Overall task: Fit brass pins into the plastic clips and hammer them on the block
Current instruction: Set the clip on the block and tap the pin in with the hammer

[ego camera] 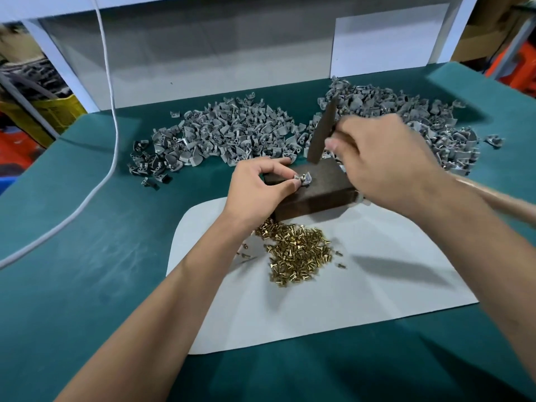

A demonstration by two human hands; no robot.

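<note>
Holding a grey plastic clip down on top of the dark block, I have my left hand pinching it between thumb and fingertips, with what looks like a brass pin seated in it, though the detail is too small to be sure. My right hand is wrapped around the hammer, whose dark head hangs tilted just above the far edge of the block, blurred; its pale wooden handle runs out to the right of the block. The step in hand, as I judge it, is the strike. To do it well I would keep the clip flat on the block with the pin upright, draw my fingertips back to the clip's edge clear of the pin, and bring the hammer face squarely down in a short, light tap instead of a long swing, so the pin drives straight and the plastic does not crack or skip away. Loose brass pins lie heaped on the white sheet just nearside of the block. Two piles of grey clips sit beyond the block on the green table: a left pile and a right pile, the latter partly behind my hand. A white cord trails well left of the block.
</note>
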